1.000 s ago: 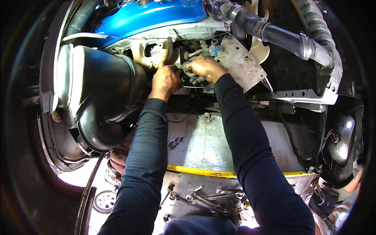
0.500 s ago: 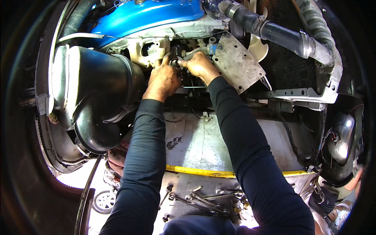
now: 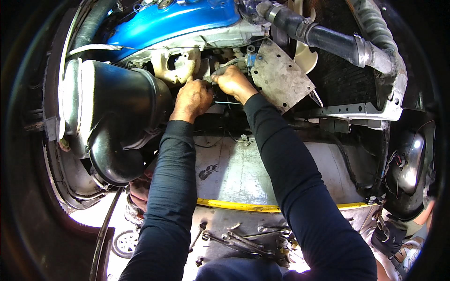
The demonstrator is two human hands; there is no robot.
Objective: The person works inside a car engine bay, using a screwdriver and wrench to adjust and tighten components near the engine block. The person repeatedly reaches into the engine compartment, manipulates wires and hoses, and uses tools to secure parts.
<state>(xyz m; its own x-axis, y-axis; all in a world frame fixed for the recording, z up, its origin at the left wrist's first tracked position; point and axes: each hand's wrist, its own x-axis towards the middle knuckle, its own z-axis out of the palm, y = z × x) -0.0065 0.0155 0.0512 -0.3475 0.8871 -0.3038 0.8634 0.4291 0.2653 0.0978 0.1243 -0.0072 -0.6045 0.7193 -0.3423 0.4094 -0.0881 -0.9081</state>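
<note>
Okay, I've got both hands deep in the engine bay, meeting at a tight spot below the blue engine cover (image 3: 173, 28). The left hand (image 3: 193, 98) comes up with its knuckles toward me and its fingers curled narrow, fingertips right at the lower edge of the pale metal casting (image 3: 161, 69); whether they touch it, I can't tell. Just beside it, the right hand (image 3: 233, 84) reaches in from the other side, thumb and fingers drawn close, almost against the left. Whatever sits between those fingertips is hidden from my view, so I can't call what either one is gripping.

That casting sits under the engine cover, between the big black housing (image 3: 124, 100) on the left and the holed metal plate (image 3: 283, 77) on the right. A small blue part (image 3: 251, 60) shows at the plate's upper left, with the thick black hose (image 3: 333, 44) slanting across above. Down near me, past the yellow strip (image 3: 243, 206), several wrenches (image 3: 239, 241) lie in a loose bunch on a grey surface (image 3: 213, 220).
</note>
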